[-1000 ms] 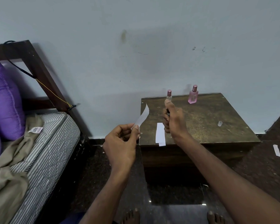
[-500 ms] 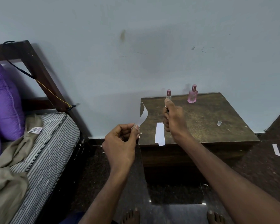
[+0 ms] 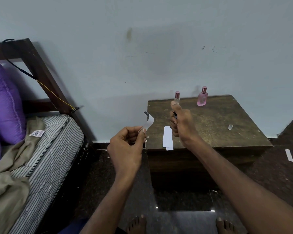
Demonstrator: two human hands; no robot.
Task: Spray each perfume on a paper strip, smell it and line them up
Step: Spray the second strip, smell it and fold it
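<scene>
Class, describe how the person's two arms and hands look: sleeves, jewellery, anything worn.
Both forearms are bare up to the bottom edge of the picture, with no sleeves in view. The left hand and right hand wear no gloves, and no rings, watch or bracelets show. Fingernails are short and unpainted.

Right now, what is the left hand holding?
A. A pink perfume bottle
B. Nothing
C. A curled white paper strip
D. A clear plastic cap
C: the left hand pinches a curled white paper strip between thumb and fingers, off the left edge of the wooden table.
</scene>
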